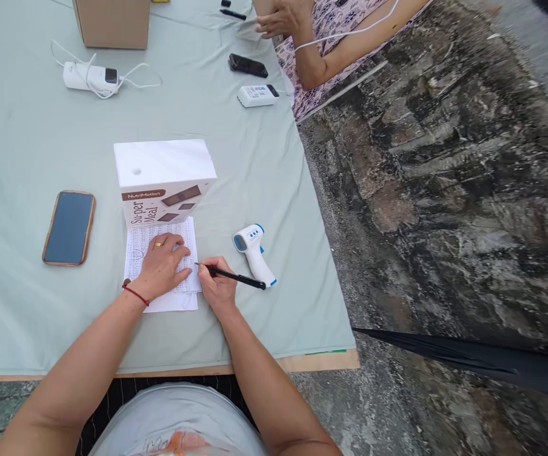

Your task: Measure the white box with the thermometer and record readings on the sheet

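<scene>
My left hand [165,264] lies flat with fingers spread on printed sheets of paper [187,303], which are stacked on the cloth. In my right hand [218,286] is a black pen [242,278], its tip pointing left at the right edge of the sheets. Whether the tip touches the paper I cannot tell. Behind the papers stands a white box [164,166] with "NutriMotion Super Meal" printed on its front. A white and blue infrared thermometer [254,254] rests just right of the pen.
A smartphone [69,228] lies at the left. Farther back are a white device with a cable [90,78], a cardboard box [112,24], a black device [248,65] and a white device [258,95]. Another person's arm [318,66] is at the table's right edge.
</scene>
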The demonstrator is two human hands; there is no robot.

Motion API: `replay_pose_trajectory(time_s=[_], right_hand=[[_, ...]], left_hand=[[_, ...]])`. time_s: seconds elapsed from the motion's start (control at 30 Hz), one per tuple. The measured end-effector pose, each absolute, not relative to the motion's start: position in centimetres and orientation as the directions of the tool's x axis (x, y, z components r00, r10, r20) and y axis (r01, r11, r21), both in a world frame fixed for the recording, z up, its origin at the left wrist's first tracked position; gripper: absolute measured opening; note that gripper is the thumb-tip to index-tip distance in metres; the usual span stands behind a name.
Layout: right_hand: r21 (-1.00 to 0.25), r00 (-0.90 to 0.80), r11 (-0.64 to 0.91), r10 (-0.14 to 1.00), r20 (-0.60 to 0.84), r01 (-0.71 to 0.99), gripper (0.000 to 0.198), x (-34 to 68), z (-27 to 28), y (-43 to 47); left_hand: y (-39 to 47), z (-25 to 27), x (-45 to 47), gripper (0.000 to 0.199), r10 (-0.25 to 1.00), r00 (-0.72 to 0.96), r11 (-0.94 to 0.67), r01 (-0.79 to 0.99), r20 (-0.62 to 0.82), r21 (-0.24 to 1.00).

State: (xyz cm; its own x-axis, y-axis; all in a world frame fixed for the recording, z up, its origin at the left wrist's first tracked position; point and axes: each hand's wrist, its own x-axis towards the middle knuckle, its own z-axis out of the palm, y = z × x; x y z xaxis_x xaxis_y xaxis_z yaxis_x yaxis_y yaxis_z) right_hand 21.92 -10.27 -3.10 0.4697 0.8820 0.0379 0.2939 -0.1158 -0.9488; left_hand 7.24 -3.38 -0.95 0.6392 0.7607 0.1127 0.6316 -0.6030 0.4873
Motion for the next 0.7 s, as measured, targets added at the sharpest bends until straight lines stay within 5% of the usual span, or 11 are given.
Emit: replay_pose_trajectory(time_s=[0.37, 0.5, 0.7], right_hand=[[-0.928, 0.466, -0.094, 0.880, 0.092, 0.360, 0.009, 21.9, -3.8, -10.3], [-0.885, 0.452, -0.007, 0.861, 0.231, 0.466, 0.012, 22.8, -4.0, -10.7], [-0.662, 0.135, 0.121, 0.937, 0.322, 0.740, 0.042, 26.5, -5.0, -10.8]], left_hand=[[-3.3, -1.1, 7.2, 0.020, 0.756, 0.643, -0.607, 0.624, 0.118, 0.492], [-3.3, -1.2, 7.4, 0.016, 0.756, 0.625, -0.619, 0.590, 0.193, 0.518], [-2.9, -0.3, 6.2, 0.009, 0.819, 0.209, -0.542, 0.583, 0.534, 0.605]])
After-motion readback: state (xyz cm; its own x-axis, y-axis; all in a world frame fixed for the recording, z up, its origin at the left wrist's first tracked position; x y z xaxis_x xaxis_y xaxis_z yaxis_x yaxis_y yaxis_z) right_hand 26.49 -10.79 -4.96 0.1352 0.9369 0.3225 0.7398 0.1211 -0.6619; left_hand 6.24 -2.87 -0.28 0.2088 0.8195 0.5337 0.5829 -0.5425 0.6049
